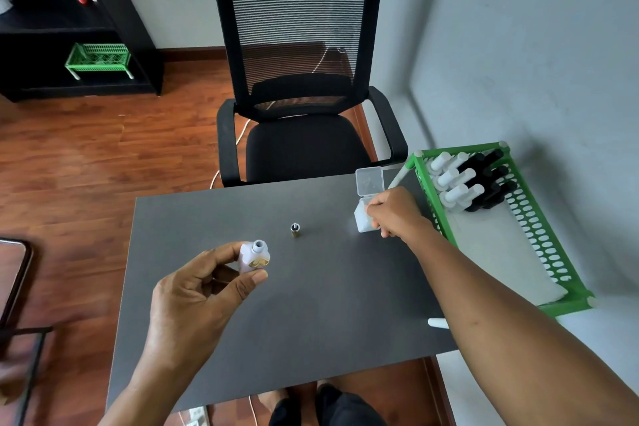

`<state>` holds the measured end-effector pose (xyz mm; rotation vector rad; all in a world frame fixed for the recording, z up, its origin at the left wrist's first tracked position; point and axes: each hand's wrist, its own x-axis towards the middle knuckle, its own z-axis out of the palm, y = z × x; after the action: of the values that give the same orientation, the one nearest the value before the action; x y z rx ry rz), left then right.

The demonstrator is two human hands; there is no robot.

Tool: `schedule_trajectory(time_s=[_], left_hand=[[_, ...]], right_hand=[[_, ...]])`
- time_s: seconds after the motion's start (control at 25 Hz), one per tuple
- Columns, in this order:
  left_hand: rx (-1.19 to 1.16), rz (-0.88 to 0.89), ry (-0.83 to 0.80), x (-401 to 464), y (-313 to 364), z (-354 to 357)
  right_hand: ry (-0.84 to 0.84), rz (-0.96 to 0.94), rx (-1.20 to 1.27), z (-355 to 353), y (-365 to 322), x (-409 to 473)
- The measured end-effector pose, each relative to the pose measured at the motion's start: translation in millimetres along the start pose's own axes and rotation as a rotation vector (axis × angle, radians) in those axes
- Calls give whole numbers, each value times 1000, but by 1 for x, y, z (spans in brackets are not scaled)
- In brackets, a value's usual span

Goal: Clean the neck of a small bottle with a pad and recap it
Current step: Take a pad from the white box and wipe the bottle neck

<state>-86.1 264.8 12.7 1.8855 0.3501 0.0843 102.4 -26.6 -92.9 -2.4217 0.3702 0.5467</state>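
My left hand holds a small pale lilac bottle with a gold mark, upright and uncapped, above the dark grey table. Its gold cap lies on the table a little beyond the bottle. My right hand reaches into a small clear box with its hinged lid standing open, at the table's far right. The fingertips are down inside the box. White pads fill the box; whether the fingers pinch one is hidden.
A green slotted rack with several white and black bottles sits at the right, against the wall. A black mesh office chair stands beyond the table. A white tube tip pokes out beneath my right forearm.
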Motion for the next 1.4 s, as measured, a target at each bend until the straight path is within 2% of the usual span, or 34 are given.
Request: schedule_trajectory(time_s=[0.24, 0.48, 0.72, 0.88, 0.96, 1.04, 1.2, 1.4], left_hand=[[16, -4, 10, -4, 1, -1], [32, -1, 25, -6, 1, -1], [-3, 16, 36, -5, 0, 2], [-111, 11, 19, -6, 7, 4], [-169, 5, 5, -5, 15, 6], [-188, 31, -7, -2, 28, 8], [-253, 101, -6, 1, 56, 16], [-329, 222, -87, -7, 87, 19]], right_hand=[[11, -21, -64, 2, -2, 1], [29, -21, 35, 2, 3, -2], [158, -45, 430, -9, -7, -35], [67, -94, 780, -27, -30, -84], [-23, -192, 886, -40, -48, -118], [-49, -343, 863, -49, -66, -153], [66, -638, 672, -58, -93, -209], [151, -856, 664, -58, -110, -238]])
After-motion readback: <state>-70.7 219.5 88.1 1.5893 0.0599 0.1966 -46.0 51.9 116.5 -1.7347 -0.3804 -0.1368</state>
